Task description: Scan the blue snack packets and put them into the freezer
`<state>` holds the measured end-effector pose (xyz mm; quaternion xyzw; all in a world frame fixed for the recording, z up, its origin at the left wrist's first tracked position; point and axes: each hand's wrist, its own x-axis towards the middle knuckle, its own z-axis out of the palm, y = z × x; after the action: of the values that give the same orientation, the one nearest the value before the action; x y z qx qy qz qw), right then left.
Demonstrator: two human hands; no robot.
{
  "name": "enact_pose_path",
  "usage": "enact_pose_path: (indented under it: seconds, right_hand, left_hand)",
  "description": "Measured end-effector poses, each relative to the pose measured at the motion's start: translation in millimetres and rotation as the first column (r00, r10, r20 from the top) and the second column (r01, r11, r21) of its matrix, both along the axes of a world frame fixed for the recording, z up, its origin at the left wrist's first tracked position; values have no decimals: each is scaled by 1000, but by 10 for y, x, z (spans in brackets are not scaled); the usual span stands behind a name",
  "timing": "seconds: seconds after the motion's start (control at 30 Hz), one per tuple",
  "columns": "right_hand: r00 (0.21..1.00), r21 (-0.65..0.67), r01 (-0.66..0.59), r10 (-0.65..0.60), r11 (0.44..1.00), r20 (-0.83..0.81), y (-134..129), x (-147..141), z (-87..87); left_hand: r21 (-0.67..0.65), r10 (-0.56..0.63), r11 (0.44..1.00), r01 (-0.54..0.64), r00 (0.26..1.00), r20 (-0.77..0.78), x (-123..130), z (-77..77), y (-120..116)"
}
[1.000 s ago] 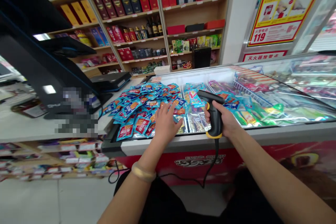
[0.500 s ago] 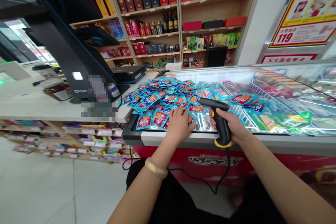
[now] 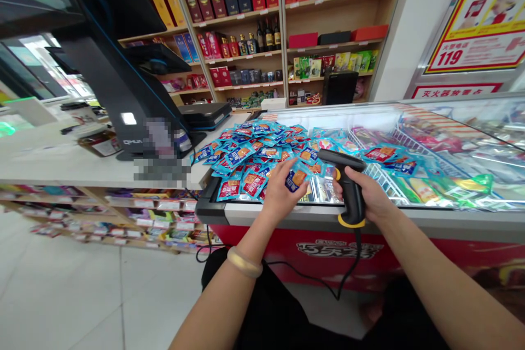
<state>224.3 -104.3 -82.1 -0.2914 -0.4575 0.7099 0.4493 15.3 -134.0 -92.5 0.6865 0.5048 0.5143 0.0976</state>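
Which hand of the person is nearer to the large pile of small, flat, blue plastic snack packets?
Left. The left hand is at the front right edge of the pile; the right hand is farther right, around a black-and-yellow plastic handheld scanner.

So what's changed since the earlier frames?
The left hand, earlier spread over the packet pile, now appears to grip one blue packet between thumb and fingers. The camera view swung left. Unchanged: the right hand grips the scanner; the pile remains on the freezer.
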Motion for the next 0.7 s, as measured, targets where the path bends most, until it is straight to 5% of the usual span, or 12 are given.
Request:
enact_pose_path:
  seconds: [0.07,0.17,0.23,0.3,0.4,0.7]
  right_hand:
    - [1000,-5,1,-1,1000,-4,-1,-3,12]
    - [1000,-11,-10,10,1000,5,-2,-5,29]
    - [1000,-6,-14,14,1000,11,0,-4,32]
    - [1000,4,-17,17,1000,12,2,-2,26]
    - [1000,9,-20,20,1000,12,8,1,11]
    - [997,53,-69,67,996,37,-42,1,18]
  left_hand:
    - [-38,-11,999,23,954,298,-15,16,62]
    - [-104,10,990,96,685,729,-13,58,168]
    - [-111,14,980,166,494,869,5,91,217]
    - [-111,19,969,223,378,926,25,112,237]
    - [-164,78,956,241,331,940,42,113,226]
    - [-249,116,910,330,373,920,59,113,195]
